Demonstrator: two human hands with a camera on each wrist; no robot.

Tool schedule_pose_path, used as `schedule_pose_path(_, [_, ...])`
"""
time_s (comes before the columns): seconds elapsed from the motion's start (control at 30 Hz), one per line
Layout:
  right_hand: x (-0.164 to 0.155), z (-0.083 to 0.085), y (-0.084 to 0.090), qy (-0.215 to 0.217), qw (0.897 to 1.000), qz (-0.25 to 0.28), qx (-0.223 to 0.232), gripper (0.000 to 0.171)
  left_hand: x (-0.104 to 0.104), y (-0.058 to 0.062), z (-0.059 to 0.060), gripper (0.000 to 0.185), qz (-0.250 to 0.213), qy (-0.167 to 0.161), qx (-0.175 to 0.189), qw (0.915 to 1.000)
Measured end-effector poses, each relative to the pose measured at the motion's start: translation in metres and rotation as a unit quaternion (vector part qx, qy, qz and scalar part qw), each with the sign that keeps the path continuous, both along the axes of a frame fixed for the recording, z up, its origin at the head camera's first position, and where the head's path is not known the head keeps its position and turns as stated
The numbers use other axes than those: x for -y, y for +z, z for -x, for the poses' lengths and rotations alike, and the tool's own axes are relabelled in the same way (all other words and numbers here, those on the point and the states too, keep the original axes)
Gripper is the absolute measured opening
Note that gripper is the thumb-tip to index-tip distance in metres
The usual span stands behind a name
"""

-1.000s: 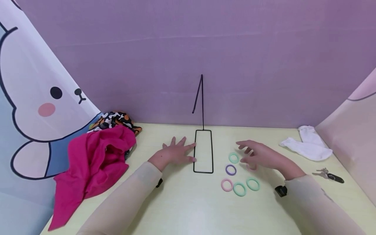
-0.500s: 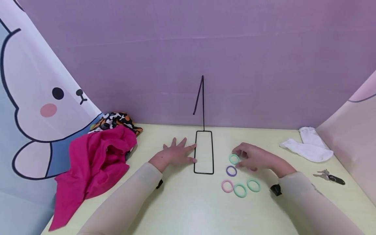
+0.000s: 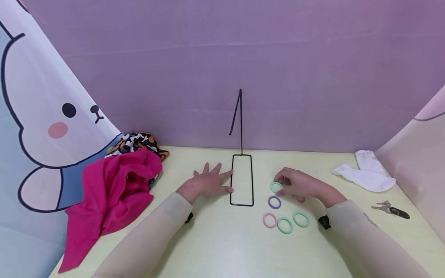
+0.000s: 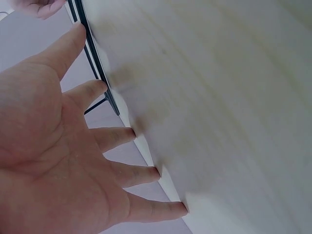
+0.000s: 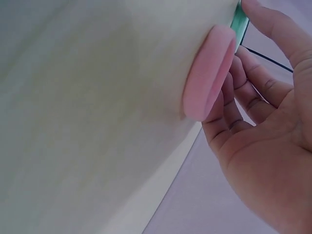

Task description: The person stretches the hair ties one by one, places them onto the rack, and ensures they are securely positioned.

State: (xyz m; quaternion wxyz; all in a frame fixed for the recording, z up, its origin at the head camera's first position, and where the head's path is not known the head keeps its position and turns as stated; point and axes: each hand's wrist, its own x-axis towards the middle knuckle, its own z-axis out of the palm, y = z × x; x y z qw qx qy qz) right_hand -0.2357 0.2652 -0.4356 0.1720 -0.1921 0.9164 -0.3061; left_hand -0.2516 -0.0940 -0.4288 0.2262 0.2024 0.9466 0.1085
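A black wire stand [image 3: 241, 127] rises from a rectangular wire base on the pale table [image 3: 215, 239]. My left hand [image 3: 208, 181] lies flat with fingers spread, thumb and forefinger touching the base wire [image 4: 90, 44]. My right hand [image 3: 295, 184] curls its fingertips on a green hair ring [image 3: 276, 187], whose edge shows beside the thumb [image 5: 238, 24]. A pink ring [image 5: 207, 78] lies under that palm. In front lie a purple ring [image 3: 274, 202], a pink ring [image 3: 269, 220] and two green rings [image 3: 284, 225].
A crumpled magenta cloth [image 3: 111, 193] and a patterned cloth [image 3: 139, 141] lie at the left. White socks [image 3: 365, 172] and keys [image 3: 391, 209] lie at the right. A purple backdrop closes the rear; a bunny-print curtain [image 3: 45, 116] hangs at the left.
My right hand has moved left and lowered onto the green ring, its fingers curling in. The left hand and the stand have stayed put.
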Motion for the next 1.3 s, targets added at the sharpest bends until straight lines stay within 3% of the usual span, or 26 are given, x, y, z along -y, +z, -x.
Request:
schedule_pose_path(0.33, [0.007, 0.001, 0.002, 0.000, 1.000, -0.010, 0.006, 0.038, -0.001, -0.001, 0.001, 0.079, 0.001, 0.002, 0.001, 1.0000])
schedule_pose_path(0.63, [0.011, 0.004, 0.001, 0.029, 0.997, -0.042, -0.050, 0.030, -0.001, -0.002, 0.000, 0.078, 0.002, -0.001, -0.004, 1.0000])
schedule_pose_path(0.97, [0.009, 0.004, -0.001, 0.014, 0.999, -0.039, -0.034, 0.044, -0.001, -0.002, 0.000, 0.078, 0.001, -0.002, -0.003, 1.0000])
schedule_pose_path(1.3, [0.012, 0.005, 0.000, 0.025, 0.998, -0.039, -0.048, 0.029, -0.002, 0.001, -0.002, 0.078, 0.000, 0.002, 0.002, 1.0000])
